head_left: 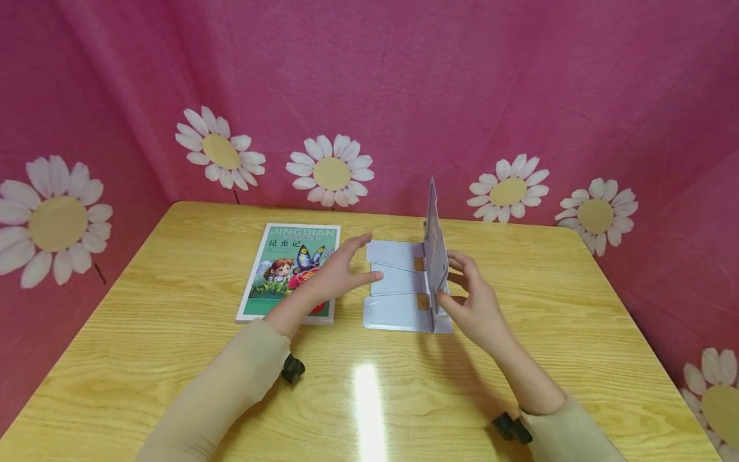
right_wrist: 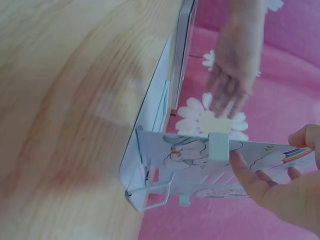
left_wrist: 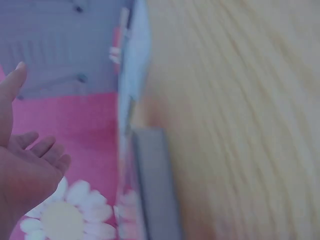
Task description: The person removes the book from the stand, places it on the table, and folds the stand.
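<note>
A pale metal book stand [head_left: 398, 311] stands with its flat base on the table and its printed panel [right_wrist: 185, 152] upright. My right hand [head_left: 476, 308] holds the panel by its near edge, thumb at the edge and fingers against the right-hand face. Unicorn and rainbow drawings show on that face in the right wrist view, beside a small pale clip [right_wrist: 219, 146] and a wire bracket [right_wrist: 160, 197]. My left hand [head_left: 340, 273] is spread between the book and the base, its thumb tip overlapping the base's left part. Nothing is in its fingers [left_wrist: 42, 147].
A green-covered children's book [head_left: 262, 289] lies left of the stand, partly covered by my left forearm. Both rest on a wood-grain table [head_left: 173, 333]. Behind it hangs a pink curtain [head_left: 392, 83] with large daisies. Dark straps [head_left: 292, 369] sit at both wrists.
</note>
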Available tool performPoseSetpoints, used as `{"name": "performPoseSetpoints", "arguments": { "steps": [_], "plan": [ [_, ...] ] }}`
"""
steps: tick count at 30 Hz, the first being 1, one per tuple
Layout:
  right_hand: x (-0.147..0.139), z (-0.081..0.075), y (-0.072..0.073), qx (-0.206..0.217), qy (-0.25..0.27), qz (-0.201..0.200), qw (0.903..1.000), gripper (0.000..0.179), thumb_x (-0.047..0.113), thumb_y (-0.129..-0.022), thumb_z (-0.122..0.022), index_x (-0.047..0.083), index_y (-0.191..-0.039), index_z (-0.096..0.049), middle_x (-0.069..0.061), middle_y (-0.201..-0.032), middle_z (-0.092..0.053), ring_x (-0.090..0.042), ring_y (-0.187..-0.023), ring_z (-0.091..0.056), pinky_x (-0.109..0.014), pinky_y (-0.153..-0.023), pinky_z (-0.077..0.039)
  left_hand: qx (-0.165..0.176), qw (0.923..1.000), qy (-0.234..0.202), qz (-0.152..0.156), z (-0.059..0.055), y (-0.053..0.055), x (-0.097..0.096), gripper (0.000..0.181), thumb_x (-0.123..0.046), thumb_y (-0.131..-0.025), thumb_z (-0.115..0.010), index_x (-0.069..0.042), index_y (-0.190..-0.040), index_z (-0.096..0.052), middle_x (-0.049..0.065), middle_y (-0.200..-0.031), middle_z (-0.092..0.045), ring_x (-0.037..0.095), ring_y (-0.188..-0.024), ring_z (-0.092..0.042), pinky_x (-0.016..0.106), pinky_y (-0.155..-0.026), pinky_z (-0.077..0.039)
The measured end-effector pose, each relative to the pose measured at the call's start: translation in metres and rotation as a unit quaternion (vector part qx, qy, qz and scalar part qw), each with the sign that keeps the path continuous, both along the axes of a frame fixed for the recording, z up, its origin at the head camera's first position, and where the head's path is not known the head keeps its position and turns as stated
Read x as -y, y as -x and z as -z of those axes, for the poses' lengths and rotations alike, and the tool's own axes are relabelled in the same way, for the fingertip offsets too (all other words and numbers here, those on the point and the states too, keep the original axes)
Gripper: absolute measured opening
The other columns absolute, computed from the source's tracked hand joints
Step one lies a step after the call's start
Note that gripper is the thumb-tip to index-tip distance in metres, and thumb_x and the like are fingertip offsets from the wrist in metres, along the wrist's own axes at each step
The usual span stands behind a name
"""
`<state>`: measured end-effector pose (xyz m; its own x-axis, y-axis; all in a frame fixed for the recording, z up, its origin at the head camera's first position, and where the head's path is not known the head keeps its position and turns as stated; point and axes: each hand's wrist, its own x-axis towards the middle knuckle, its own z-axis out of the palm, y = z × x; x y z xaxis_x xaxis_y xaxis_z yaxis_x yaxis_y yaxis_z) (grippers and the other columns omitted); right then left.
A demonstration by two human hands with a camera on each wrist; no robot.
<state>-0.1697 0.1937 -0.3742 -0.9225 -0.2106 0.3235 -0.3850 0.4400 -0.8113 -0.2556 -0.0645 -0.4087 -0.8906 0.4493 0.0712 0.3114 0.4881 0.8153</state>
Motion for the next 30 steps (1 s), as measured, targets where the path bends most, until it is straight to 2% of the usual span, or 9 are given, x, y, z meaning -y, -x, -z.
{"name": "performPoseSetpoints", "arguments": {
  "steps": [6,8,15,21,25,30],
  "plan": [
    [0.012,0.000,0.002,-0.007,-0.011,-0.011,0.9999,0.061,-0.007,-0.083,-0.061,0.011,-0.137,-0.041,-0.014,-0.134,-0.050,-0.033,-0.113,-0.058,-0.034,-0.074,-0.058,-0.013,0.9968,-0.079,-0.003,-0.023,-0.020,-0.002,0.082,-0.042,-0.085,-0.068,-0.019,-0.150,-0.024,-0.002,-0.151,-0.033,0.014,-0.139,-0.030,0.035,-0.114,-0.027],
    [0.015,-0.001,0.002,-0.012,-0.025,-0.008,0.9996,0.059,-0.006,-0.082,-0.062,0.011,-0.135,-0.042,-0.013,-0.133,-0.051,-0.032,-0.113,-0.058,-0.034,-0.073,-0.058,-0.012,0.9955,-0.094,-0.003,-0.032,-0.027,-0.002,0.081,-0.039,-0.085,-0.068,-0.019,-0.150,-0.025,-0.003,-0.150,-0.033,0.013,-0.138,-0.030,0.034,-0.114,-0.027],
    [0.028,-0.002,0.004,-0.029,-0.085,-0.005,0.9959,0.055,0.000,-0.081,-0.066,0.009,-0.132,-0.047,-0.011,-0.129,-0.054,-0.029,-0.110,-0.060,-0.035,-0.070,-0.058,0.009,0.9952,-0.097,0.008,-0.054,-0.047,-0.009,0.079,-0.036,-0.088,-0.066,-0.018,-0.151,-0.022,0.000,-0.151,-0.033,0.016,-0.138,-0.031,0.037,-0.113,-0.030],
    [0.040,0.001,0.006,-0.051,-0.135,-0.007,0.9895,0.051,0.005,-0.081,-0.068,0.007,-0.129,-0.050,-0.013,-0.124,-0.057,-0.028,-0.107,-0.061,-0.033,-0.067,-0.058,0.035,0.9933,-0.109,0.016,-0.059,-0.056,-0.012,0.074,-0.031,-0.090,-0.065,-0.015,-0.150,-0.024,0.002,-0.149,-0.038,0.017,-0.136,-0.036,0.035,-0.111,-0.032],
    [0.047,0.003,0.006,-0.077,-0.161,-0.009,0.9838,0.048,0.006,-0.079,-0.069,0.005,-0.125,-0.052,-0.014,-0.119,-0.059,-0.028,-0.103,-0.062,-0.032,-0.066,-0.058,0.043,0.9914,-0.122,0.021,-0.057,-0.058,-0.011,0.071,-0.025,-0.091,-0.064,-0.011,-0.149,-0.026,0.007,-0.146,-0.041,0.020,-0.135,-0.038,0.036,-0.111,-0.033],
    [0.053,0.004,0.005,-0.090,-0.184,-0.006,0.9787,0.048,0.007,-0.078,-0.072,0.003,-0.123,-0.053,-0.015,-0.110,-0.060,-0.023,-0.088,-0.062,-0.028,-0.062,-0.057,0.046,0.9907,-0.127,0.014,-0.052,-0.060,-0.009,0.070,-0.019,-0.091,-0.064,-0.009,-0.149,-0.027,0.010,-0.146,-0.041,0.022,-0.135,-0.038,0.036,-0.110,-0.034]
  ]
}}
